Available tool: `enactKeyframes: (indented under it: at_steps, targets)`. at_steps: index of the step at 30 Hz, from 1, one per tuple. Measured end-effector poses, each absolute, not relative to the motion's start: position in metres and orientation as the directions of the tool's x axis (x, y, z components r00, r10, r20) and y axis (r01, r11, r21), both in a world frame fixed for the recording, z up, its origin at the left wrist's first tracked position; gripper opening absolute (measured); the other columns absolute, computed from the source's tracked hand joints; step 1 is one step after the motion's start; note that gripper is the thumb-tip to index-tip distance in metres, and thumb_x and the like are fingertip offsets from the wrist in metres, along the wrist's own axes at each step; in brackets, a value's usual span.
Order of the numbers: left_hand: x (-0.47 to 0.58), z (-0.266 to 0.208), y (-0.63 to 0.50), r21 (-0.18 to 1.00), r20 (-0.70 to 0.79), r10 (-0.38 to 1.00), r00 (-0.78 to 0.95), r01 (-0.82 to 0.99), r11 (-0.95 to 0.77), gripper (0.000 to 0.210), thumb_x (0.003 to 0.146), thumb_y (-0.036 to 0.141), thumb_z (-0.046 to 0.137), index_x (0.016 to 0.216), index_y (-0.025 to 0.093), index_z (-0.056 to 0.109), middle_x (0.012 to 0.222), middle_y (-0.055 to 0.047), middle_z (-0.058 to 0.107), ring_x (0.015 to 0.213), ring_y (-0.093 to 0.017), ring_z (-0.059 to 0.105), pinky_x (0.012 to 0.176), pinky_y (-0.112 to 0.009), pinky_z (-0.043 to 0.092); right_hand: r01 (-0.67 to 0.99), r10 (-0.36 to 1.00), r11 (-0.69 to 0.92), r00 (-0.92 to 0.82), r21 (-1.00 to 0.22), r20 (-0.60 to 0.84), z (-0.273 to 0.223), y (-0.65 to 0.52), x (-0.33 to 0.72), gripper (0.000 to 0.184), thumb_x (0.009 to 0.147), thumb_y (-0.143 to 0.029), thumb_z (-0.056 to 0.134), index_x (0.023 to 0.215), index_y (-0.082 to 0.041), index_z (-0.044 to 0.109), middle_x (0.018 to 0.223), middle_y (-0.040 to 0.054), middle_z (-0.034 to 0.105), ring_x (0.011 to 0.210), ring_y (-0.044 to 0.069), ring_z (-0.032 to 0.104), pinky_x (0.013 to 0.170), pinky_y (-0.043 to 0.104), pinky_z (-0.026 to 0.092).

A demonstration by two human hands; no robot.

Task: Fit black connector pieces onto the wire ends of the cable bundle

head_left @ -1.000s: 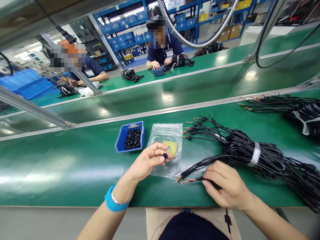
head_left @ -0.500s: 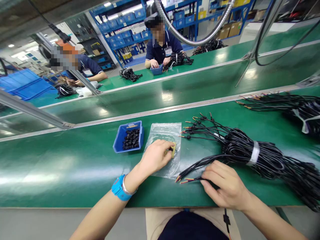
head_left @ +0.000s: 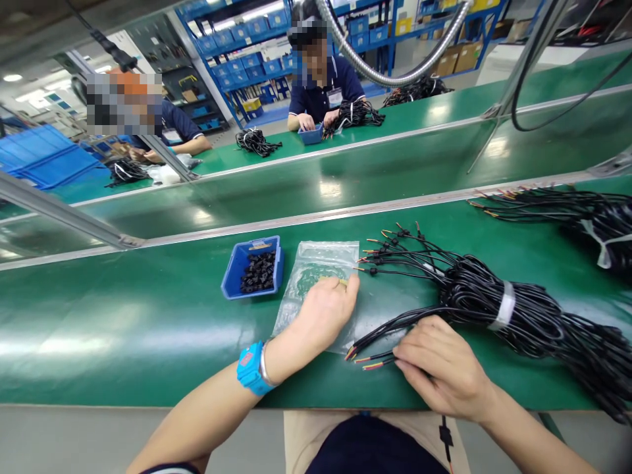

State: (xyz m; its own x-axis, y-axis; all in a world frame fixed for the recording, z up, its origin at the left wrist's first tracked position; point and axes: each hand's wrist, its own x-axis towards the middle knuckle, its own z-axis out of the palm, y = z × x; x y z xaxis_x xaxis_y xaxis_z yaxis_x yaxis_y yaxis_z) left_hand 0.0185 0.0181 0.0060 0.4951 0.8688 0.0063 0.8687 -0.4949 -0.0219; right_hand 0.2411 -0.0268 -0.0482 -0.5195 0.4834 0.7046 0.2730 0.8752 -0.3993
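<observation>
My left hand [head_left: 328, 309] is over a clear plastic bag [head_left: 309, 257], fingers curled down and mostly hidden by its back. A yellowish piece [head_left: 338, 281] peeks out just beyond the knuckles. Whatever those fingers hold is out of sight. My right hand [head_left: 439, 365] pinches black cables [head_left: 388, 357] near their ends, where red and yellow wires show. Below that hand, a cable with a black connector [head_left: 446, 434] hangs past the table edge. Right beside it lies a large bundle of black cables [head_left: 469, 283], bound with white tape [head_left: 503, 306].
Left of the bag stands a blue bin [head_left: 227, 286] holding small black parts [head_left: 259, 271]. Another cable bundle [head_left: 612, 230] lies at the far right. A metal rail [head_left: 296, 219] runs along the green table's back. Two people work across from me.
My left hand has turned and shifted right over the bag, covering the yellowish piece and the black part seen at its fingertips. My right hand stays nearly in place; its held wire ends have spread apart.
</observation>
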Motion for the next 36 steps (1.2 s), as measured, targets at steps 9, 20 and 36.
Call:
enactKeyframes:
  at_steps: [9, 20, 36]
  targets:
    - [0.024, -0.011, -0.056, 0.984, -0.149, 0.983, 0.103, -0.083, 0.158, 0.018, 0.085, 0.024, 0.069, 0.100, 0.016, 0.069, 0.076, -0.003, 0.072, 0.071, -0.014, 0.071, 0.069, -0.023, 0.058, 0.273, 0.521, 0.853, -0.379, -0.445, 0.765, -0.043, -0.025, 0.243, 0.023, 0.080, -0.002, 0.063, 0.101, -0.012, 0.066, 0.068, 0.0043, 0.060, 0.059, 0.014, 0.048, 0.056, 0.030, 0.037]
    - [0.042, -0.028, -0.068, 0.905, -0.218, 0.976, 0.022, -0.370, 0.211, 0.020, 0.076, 0.025, 0.081, 0.094, 0.017, 0.077, 0.077, -0.003, 0.075, 0.069, -0.013, 0.072, 0.069, -0.020, 0.059, 0.303, 0.543, 0.837, -0.358, -0.456, 0.759, -0.045, -0.028, 0.244, 0.023, 0.080, -0.001, 0.063, 0.101, -0.011, 0.066, 0.068, 0.0039, 0.060, 0.060, 0.014, 0.049, 0.056, 0.030, 0.038]
    - [0.041, -0.028, -0.069, 0.986, -0.074, 0.997, -0.027, -0.152, 0.069, 0.015, 0.081, 0.019, 0.075, 0.096, 0.020, 0.078, 0.087, -0.003, 0.069, 0.072, -0.014, 0.072, 0.070, -0.022, 0.059, 0.357, 0.563, 0.819, -0.344, -0.449, 0.752, -0.042, -0.027, 0.244, 0.022, 0.082, -0.005, 0.062, 0.101, -0.015, 0.067, 0.066, 0.0015, 0.060, 0.057, 0.013, 0.050, 0.055, 0.029, 0.039]
